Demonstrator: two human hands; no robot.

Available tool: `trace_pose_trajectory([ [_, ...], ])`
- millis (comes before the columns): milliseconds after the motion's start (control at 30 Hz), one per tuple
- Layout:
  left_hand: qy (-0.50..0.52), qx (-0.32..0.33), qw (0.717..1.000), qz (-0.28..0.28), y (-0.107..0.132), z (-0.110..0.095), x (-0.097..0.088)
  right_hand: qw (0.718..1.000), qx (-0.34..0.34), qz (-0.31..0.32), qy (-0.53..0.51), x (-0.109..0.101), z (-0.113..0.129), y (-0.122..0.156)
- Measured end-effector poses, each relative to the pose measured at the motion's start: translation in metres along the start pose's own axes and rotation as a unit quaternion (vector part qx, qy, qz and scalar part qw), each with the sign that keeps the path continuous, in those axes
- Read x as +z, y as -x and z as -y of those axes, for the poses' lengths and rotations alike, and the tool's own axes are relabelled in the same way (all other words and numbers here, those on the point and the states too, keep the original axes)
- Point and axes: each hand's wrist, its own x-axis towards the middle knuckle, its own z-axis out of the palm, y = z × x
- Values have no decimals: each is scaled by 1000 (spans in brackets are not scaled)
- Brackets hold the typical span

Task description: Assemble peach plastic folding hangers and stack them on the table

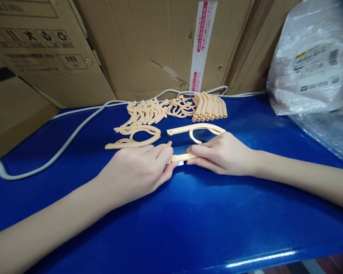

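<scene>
My left hand (144, 167) is closed around a cream plastic folding hanger piece, of which only a small end shows past the fingers. Between thumb and fingers, my right hand (217, 154) pinches a cream hanger arm (183, 157), whose exposed end meets the fingertips of my left hand. How the two pieces join there is hidden. Just beyond my right hand lies a hanger arm with a hook (196, 128). Two folded hangers (137, 144) lie beyond my left hand.
Farther back sit a pile of curved hanger arms (145, 112), a heap of hooks (180, 106) and a stack of hanger arms (210, 106). A white cable (74, 140) crosses the blue table (174, 228). Cardboard boxes (148, 42) and a plastic-wrapped roll (311, 76) border it.
</scene>
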Motion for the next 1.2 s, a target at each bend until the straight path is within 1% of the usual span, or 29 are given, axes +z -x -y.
trace_pose_trajectory([
  [133, 26, -11, 1000, 14, 1, 1, 1, 1000, 4, -3, 28, -1, 1, 1],
  [233, 47, -21, 998, 26, 1, 3, -1, 999, 9, -24, 43, -1, 3, 1],
  [300, 55, -17, 998, 39, 1, 4, -2, 998, 12, -36, 47, 0, 3, 1],
  [333, 52, -11, 998, 40, 1, 4, -2, 998, 12, -38, 47, 0, 3, 1],
  [400, 28, 3, 999, 24, 0, 4, -2, 998, 13, -35, 41, 0, 3, 1],
  [533, -43, 6, 999, -16, -1, -3, -2, 999, 17, -32, -4, -2, 6, -2],
  [600, -52, -3, 998, -24, -1, -8, -4, 997, 32, -33, -55, -4, 12, -4],
  [667, -55, -9, 998, -30, 0, -12, -7, 989, 61, -44, -129, -7, 19, -6],
  [767, -64, -2, 998, -25, -1, -17, -10, 960, 129, -64, -241, -11, 28, -9],
  [867, -68, 14, 998, -14, -2, -22, -12, 919, 212, -42, -331, -15, 33, -10],
  [933, -72, 17, 997, -3, -2, -26, -12, 884, 249, -26, -396, -16, 35, -10],
  [1067, -84, 14, 996, 18, 0, -31, -13, 809, 287, -20, -512, -15, 35, -10],
  [1200, -83, 20, 996, 31, 0, -32, -12, 763, 312, -17, -566, -11, 31, -11],
])
